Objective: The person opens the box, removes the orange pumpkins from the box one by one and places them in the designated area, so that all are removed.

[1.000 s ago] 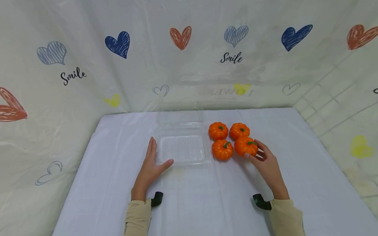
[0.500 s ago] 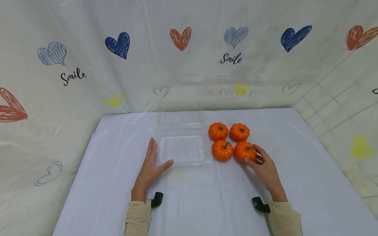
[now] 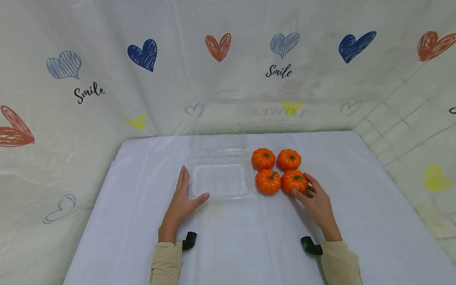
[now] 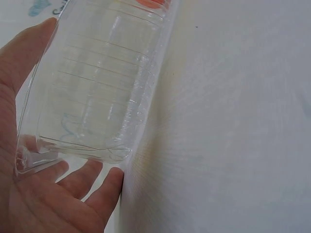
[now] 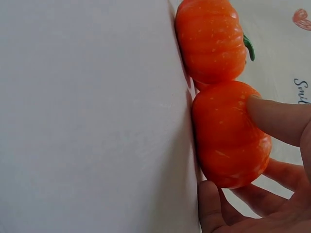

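Note:
My right hand [image 3: 318, 204] holds the front right small orange toy pumpkin [image 3: 293, 182] between thumb and fingers. In the right wrist view this pumpkin [image 5: 228, 138] sits on the white cloth, right up against its neighbour [image 5: 209, 41]. Three other pumpkins with green stems stand with it in a two-by-two group. To their left lies a clear plastic clamshell container [image 3: 219, 180], its lid [image 3: 218, 142] raised at the back. My left hand [image 3: 179, 204] rests at the container's front left corner, fingers straight along the side and thumb at the front rim.
A white cloth covers the table [image 3: 235, 245]. Behind it hangs a pale curtain [image 3: 171, 91] printed with hearts and words. Black curved pieces [image 3: 190, 240] stick out from both sleeve cuffs.
My right hand has lowered the pumpkin and shifted it slightly left, against the pumpkin beside it. The left hand and the container have stayed in place.

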Demonstrator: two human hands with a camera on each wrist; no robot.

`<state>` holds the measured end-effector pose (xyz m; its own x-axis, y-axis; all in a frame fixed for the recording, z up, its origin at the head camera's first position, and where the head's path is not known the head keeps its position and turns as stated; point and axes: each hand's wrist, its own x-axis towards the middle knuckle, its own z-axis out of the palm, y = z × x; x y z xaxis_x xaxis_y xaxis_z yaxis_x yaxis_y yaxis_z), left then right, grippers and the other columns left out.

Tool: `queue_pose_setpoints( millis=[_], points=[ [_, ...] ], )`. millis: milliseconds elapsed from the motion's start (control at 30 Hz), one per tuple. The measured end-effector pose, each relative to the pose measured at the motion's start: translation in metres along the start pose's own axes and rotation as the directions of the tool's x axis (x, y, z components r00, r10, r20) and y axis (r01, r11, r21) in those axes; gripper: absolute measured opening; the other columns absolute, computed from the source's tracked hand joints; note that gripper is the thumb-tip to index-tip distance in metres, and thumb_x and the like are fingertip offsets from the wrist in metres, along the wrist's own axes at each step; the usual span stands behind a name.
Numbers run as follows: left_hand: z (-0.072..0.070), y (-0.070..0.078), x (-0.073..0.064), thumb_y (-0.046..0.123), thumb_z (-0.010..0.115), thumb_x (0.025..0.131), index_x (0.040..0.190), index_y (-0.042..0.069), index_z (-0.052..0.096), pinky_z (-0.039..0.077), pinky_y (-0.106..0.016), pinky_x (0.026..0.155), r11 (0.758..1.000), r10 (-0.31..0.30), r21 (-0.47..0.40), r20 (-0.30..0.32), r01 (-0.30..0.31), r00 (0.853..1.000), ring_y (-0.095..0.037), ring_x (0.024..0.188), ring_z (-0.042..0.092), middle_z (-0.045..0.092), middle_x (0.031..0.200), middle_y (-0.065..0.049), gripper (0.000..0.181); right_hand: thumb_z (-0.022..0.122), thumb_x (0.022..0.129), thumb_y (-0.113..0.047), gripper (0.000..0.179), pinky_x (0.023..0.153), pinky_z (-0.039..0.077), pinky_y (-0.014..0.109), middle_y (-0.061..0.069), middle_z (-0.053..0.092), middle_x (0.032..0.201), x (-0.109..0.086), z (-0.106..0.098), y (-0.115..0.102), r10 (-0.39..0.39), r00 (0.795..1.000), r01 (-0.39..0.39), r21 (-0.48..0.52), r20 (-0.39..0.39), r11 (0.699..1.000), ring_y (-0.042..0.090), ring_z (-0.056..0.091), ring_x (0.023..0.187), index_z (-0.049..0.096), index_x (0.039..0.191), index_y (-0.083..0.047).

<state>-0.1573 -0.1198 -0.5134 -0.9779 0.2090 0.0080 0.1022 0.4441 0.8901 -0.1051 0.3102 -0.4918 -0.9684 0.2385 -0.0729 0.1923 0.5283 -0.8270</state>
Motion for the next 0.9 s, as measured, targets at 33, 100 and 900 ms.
queue_pose_setpoints(
  millis=[33,100,900],
  points=[
    [0.000,0.000,0.000,0.057,0.081,0.091,0.173,0.021,-0.005,0.020,-0.055,0.128,1.000,0.000,0.003,-0.001,0.000,1.000,-0.031,0.162,0.016,-0.011,0.178,0.010,0.124,0.075,0.104,-0.032,0.084,0.114,0.044,0.058,0.024,0.033,0.169,0.000,0.000,-0.001,-0.011,1.000,0.011,-0.008,-0.004,1.000,0.048,0.044,0.145,0.030,0.168,-0.004],
    [0.000,0.000,-0.001,0.057,0.081,0.091,0.173,0.021,-0.005,0.019,-0.055,0.129,1.000,-0.001,0.006,-0.003,0.001,1.000,-0.029,0.163,0.014,-0.011,0.178,0.010,0.124,0.075,0.104,-0.032,0.083,0.114,0.045,0.058,0.025,0.034,0.168,0.001,0.001,-0.002,-0.034,0.999,0.034,-0.020,-0.012,0.999,0.049,0.045,0.144,0.031,0.167,-0.003],
    [-0.006,-0.003,0.004,0.056,0.081,0.092,0.174,0.023,0.003,0.024,-0.062,0.125,0.998,0.039,0.043,-0.025,-0.038,0.999,-0.034,0.162,0.019,-0.008,0.180,-0.002,0.119,0.069,0.106,-0.041,0.094,0.114,0.042,0.064,0.032,0.021,0.170,0.003,-0.003,-0.011,-0.033,0.997,0.037,-0.066,0.063,0.997,0.054,0.039,0.146,0.015,0.170,0.001]
  ],
)
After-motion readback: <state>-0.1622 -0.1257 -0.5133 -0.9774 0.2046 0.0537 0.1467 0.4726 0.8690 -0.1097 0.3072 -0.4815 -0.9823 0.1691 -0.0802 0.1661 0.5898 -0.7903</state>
